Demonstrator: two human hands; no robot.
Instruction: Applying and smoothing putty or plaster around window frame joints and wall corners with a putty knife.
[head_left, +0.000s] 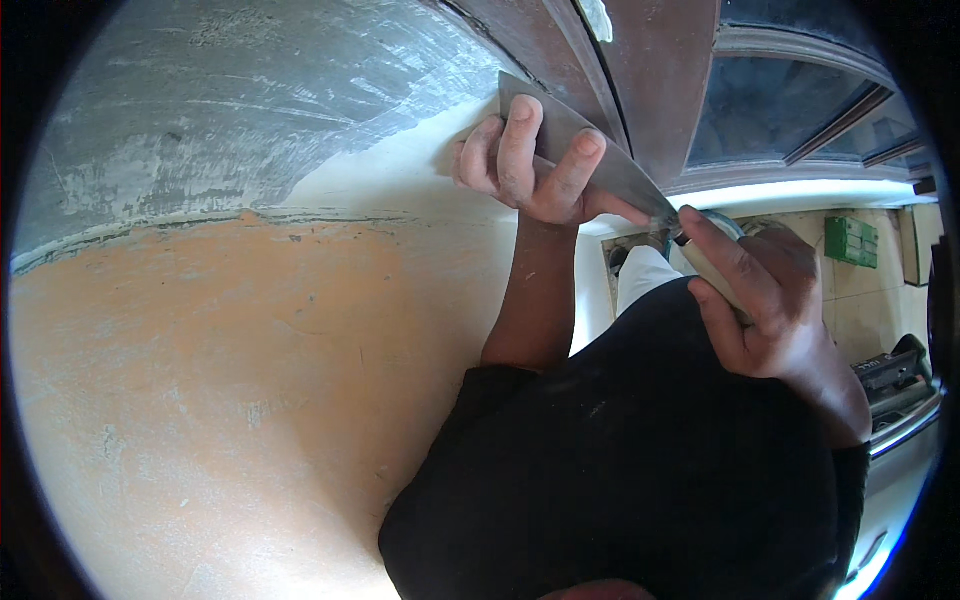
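Observation:
A wide putty knife with a grey metal blade (622, 178) slants against the wall beside a brown door frame. My left hand (540, 175) grips the blade, with fingertips over its face and the thumb along its lower edge. My right hand (765, 290) is closed round the handle end, and its index finger points along toward the blade. Much of the handle is hidden by that hand. Next to my left hand, smooth white filler (385, 160) covers a patch of wall, bordering a grey scraped area (230, 110).
Bare orange-tan wall (230, 370) spreads across the left, below a rough seam. A brown door frame (668, 70) with glass panes (770, 110) stands at upper right. Farther down at right are a green box (850, 242) on a tiled floor and a dark object (890, 380).

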